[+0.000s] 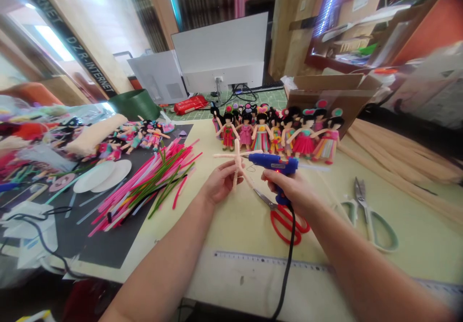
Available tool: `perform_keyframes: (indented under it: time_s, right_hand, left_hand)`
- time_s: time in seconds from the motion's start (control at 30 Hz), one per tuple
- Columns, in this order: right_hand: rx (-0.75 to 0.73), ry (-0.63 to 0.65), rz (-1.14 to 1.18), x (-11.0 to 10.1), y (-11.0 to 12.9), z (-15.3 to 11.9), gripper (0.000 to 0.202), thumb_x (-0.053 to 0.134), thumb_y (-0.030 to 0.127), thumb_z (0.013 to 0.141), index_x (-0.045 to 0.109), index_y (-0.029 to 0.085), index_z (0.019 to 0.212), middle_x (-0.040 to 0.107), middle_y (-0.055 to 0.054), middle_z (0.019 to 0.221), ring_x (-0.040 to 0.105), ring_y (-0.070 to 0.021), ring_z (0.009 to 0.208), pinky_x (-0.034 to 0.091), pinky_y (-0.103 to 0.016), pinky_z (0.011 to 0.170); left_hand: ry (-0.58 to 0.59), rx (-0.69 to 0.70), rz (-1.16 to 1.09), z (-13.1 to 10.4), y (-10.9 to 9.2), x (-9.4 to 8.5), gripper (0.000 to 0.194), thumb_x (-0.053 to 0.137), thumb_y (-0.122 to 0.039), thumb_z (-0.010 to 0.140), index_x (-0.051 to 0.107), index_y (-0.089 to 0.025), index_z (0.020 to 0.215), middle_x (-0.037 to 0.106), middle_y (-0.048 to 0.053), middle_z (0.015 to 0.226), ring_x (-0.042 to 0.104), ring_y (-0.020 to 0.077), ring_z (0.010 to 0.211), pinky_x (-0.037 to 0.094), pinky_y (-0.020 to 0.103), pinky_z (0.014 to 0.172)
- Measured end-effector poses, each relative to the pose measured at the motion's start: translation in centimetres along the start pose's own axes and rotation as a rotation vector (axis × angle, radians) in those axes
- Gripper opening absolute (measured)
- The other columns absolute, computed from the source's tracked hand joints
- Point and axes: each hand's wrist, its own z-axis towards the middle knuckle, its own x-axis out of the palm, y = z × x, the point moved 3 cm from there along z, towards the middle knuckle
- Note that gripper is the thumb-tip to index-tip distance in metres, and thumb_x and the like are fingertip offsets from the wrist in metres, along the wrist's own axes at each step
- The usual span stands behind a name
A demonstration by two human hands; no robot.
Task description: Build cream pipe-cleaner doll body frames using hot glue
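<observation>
Between the fingers of my left hand (221,180) is a beige doll body (238,160) made of pipe cleaners, with thin arms spread and legs hanging down. My right hand (285,184) is wrapped round the grip of a blue glue gun (273,162), whose red light glows. Its nozzle points left and is at or very near the upper part of the doll body; I cannot tell whether they touch. A black cord trails down from the gun. Red-handled scissors (289,225) lie beneath my right hand, blades towards the doll body.
Several finished dolls (262,131) stand behind my hands before a cardboard box (333,95). Pink and green pipe cleaners (152,180) are heaped at left, near white discs (103,176). Green-handled scissors (372,216) and beige strips (405,153) lie right; a ruler (267,260) lies in front.
</observation>
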Motion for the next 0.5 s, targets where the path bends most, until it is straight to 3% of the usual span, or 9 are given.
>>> perform_keyframes:
  time_s: [0.3, 0.5]
  right_hand:
    - [-0.053, -0.023, -0.085, 0.32, 0.28, -0.22, 0.032, 0.065, 0.048, 0.074, 0.064, 0.017, 0.078, 0.052, 0.002, 0.056, 0.043, -0.0101, 0.05, 0.029, -0.024, 0.045]
    - [-0.061, -0.058, -0.15, 0.51, 0.74, -0.65, 0.029, 0.066, 0.047, 0.073, 0.063, 0.019, 0.077, 0.052, 0.002, 0.057, 0.045, -0.012, 0.052, 0.034, -0.027, 0.049]
  left_hand:
    - [0.035, 0.034, 0.013, 0.05, 0.19, 0.0, 0.021, 0.077, -0.017, 0.068, 0.07, -0.011, 0.087, 0.065, 0.001, 0.072, 0.062, 0.008, 0.064, 0.053, 0.023, 0.07]
    - [-0.022, -0.019, 0.067, -0.14, 0.29, -0.2, 0.028, 0.08, -0.023, 0.065, 0.069, -0.015, 0.09, 0.065, 0.001, 0.071, 0.061, 0.009, 0.059, 0.051, 0.023, 0.061]
